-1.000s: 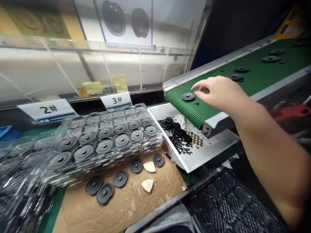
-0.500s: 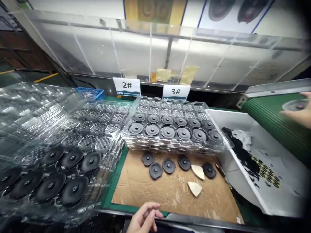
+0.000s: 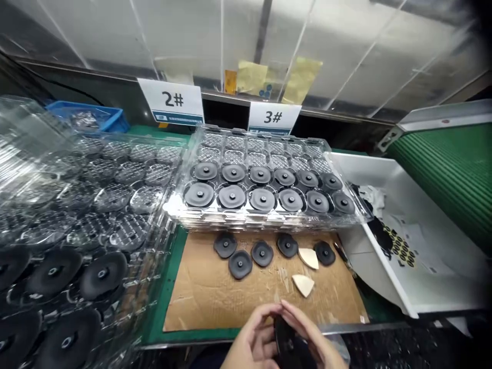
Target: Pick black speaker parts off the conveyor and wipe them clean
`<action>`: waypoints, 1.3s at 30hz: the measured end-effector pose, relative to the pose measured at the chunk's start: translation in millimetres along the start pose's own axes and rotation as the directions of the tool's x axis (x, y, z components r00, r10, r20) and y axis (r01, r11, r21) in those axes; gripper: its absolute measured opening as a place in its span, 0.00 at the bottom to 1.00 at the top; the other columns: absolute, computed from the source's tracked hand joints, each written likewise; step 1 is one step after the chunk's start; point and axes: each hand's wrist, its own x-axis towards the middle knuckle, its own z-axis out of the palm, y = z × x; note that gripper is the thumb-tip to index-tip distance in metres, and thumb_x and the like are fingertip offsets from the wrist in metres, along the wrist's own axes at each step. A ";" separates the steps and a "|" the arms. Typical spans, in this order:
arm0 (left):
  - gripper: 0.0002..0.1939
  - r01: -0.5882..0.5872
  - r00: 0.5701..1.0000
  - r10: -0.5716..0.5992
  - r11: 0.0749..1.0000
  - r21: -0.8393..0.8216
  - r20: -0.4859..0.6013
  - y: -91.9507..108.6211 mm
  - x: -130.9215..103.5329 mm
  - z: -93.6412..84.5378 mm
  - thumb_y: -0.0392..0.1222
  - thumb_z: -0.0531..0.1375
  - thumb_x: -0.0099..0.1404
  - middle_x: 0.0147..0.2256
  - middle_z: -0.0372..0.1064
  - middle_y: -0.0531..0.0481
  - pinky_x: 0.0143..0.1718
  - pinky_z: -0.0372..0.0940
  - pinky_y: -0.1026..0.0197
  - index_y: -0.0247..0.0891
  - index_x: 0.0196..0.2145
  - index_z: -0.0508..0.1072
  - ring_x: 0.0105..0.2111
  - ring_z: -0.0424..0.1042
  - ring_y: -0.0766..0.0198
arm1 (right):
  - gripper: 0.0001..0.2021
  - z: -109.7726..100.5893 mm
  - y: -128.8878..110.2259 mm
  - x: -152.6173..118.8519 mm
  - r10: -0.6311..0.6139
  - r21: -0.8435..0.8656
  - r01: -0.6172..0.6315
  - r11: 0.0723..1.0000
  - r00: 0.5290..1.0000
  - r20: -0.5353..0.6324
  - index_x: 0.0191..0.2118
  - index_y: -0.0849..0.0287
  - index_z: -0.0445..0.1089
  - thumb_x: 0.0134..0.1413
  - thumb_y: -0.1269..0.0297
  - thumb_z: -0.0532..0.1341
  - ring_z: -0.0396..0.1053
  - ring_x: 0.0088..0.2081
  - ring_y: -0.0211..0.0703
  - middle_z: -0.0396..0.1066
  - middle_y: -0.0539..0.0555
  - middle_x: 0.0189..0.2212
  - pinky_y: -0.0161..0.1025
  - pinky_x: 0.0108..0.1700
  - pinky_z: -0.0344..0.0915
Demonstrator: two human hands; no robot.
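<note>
At the near edge of the bench my left hand (image 3: 255,333) and my right hand (image 3: 317,335) are together. Between them is a dark, rounded black part (image 3: 286,341), tilted on its side, with fingers closed on it from both sides. Its lower portion runs out of the picture. In front of my hands is a cardboard sheet (image 3: 215,302) bearing several black rounded discs (image 3: 240,264) with small central studs. Two cream wedge-shaped pads (image 3: 303,284) lie among them towards the right.
Behind the cardboard stands a stack of clear trays (image 3: 230,220), its front rows filled with black discs. More clear trays (image 3: 126,233) with discs spread on the left. A white bin (image 3: 388,271) and a green ribbed conveyor belt (image 3: 442,169) are right; a blue basket (image 3: 115,120) sits back left.
My right hand has come from over the conveyor at the right, holding a rounded part, to the near centre. My left hand, empty before, now grips a black part with it. The view has tilted down.
</note>
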 end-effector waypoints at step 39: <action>0.30 0.000 0.869 0.092 0.983 0.186 -0.487 16.4 38.1 88.1 0.44 0.67 0.47 0.46 0.71 0.46 0.53 0.58 0.54 0.43 0.49 0.68 0.50 0.66 0.53 | 0.13 -60.3 -83.3 15.3 -0.599 -0.413 0.465 0.783 0.743 -0.299 0.47 0.64 0.65 0.57 0.73 0.51 0.66 0.38 0.43 0.70 0.56 0.37 0.43 0.43 0.62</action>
